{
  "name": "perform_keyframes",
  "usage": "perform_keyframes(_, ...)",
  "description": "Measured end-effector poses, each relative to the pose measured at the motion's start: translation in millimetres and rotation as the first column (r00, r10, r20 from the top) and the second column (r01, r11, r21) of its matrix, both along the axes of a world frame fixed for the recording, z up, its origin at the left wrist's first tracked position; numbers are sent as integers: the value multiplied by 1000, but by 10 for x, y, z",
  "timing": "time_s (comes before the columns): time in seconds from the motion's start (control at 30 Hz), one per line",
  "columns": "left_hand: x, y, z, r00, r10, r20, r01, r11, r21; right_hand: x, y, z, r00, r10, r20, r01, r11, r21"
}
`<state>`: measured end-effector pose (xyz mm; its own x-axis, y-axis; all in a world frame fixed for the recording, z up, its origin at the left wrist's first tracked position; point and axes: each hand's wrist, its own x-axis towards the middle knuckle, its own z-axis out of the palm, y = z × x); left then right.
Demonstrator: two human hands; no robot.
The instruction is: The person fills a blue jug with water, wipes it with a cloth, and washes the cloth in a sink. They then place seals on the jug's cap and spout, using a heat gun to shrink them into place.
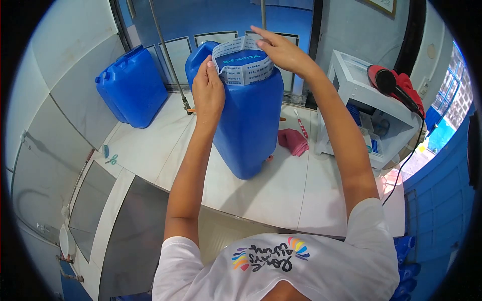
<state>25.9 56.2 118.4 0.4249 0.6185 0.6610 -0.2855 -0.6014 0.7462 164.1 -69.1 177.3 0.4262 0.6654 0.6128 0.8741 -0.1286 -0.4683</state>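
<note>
A tall blue water jug (247, 125) stands upright on the white tiled counter. Around its blue cap (243, 60) sits a loose clear seal band (247, 73) printed with "seal is broken"; its upper edge rises above the cap. My left hand (209, 90) is closed at the band's left side, its fingertips on the plastic. On the far right of the band, my right hand (286, 51) has its fingers stretched out, with the thumb side close to the rim. Whether the right fingertips press on the band is hard to see.
Another blue jug (133, 90) stands back left. Small scissors (111, 159) lie at the left. Right of the jug are a dark pink cloth (293, 142) and a toothbrush (301, 124). A heat gun or hair dryer (396, 90) with a hanging cord rests on the white shelf (351, 75).
</note>
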Motion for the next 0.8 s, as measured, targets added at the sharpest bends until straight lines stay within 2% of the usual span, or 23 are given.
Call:
perform_keyframes(0.07, 59, 34, -43, 1000, 19, 0, -19, 1000, 22, -82, -7, 45, 963, 53, -264, -49, 999, 21)
perform_keyframes(0.1, 66, 31, -46, 999, 41, 4, -42, 998, 43, -83, 17, 24, 962, 50, -268, -46, 999, 20)
perform_keyframes(0.17, 49, 24, -66, 999, 35, -39, -35, 999, 2, -88, 68, -22, 964, 35, -265, 30, 971, 238)
perform_keyframes(0.2, 32, 19, -65, 997, 29, -74, -32, 999, -40, -18, 88, -54, 964, 35, -264, 30, 971, 238)
perform_keyframes(0.27, 31, 47, -165, 997, 39, -74, -40, 999, -17, 168, 136, -91, 846, 161, -508, -116, 986, 119)
perform_keyframes(0.33, 31, 72, -183, 996, 50, -74, -50, 999, 3, 185, 162, -32, 832, 164, -530, -141, 987, 83)
perform_keyframes(0.4, 30, 93, -173, 981, 141, -131, -128, 986, 108, 171, 162, 0, 814, 162, -557, -163, 985, 49)
perform_keyframes(0.47, 8, 86, -163, 969, 167, -180, -148, 983, 112, 130, 147, 30, 730, 163, -664, -175, 983, 49)
perform_keyframes(0.5, -9, 82, -155, 955, 192, -226, -169, 979, 118, 144, 130, -9, 730, 165, -663, -177, 983, 50)
perform_keyframes(0.57, -68, 99, -176, 954, 151, -259, -132, 987, 87, 148, 80, -137, 629, 344, -697, -209, 939, 275)
perform_keyframes(0.6, -78, 110, -176, 951, 107, -289, -96, 994, 53, 115, 86, -170, 632, 347, -693, -213, 938, 275)
perform_keyframes(0.67, 5, 114, -156, 957, 97, -274, -84, 995, 58, 40, 102, -274, 796, 260, -546, -143, 958, 249)
perform_keyframes(0.7, 51, 118, -157, 962, 82, -261, -67, 996, 63, -3, 115, -289, 826, 222, -518, -106, 964, 244)
perform_keyframes(0.73, 85, 141, -166, 960, 79, -267, -64, 996, 65, -28, 110, -295, 824, 221, -523, -102, 964, 246)
perform_keyframes(0.8, 132, 194, -145, 956, 48, -291, -36, 998, 44, -32, 83, -280, 739, 270, -618, -45, 934, 354)
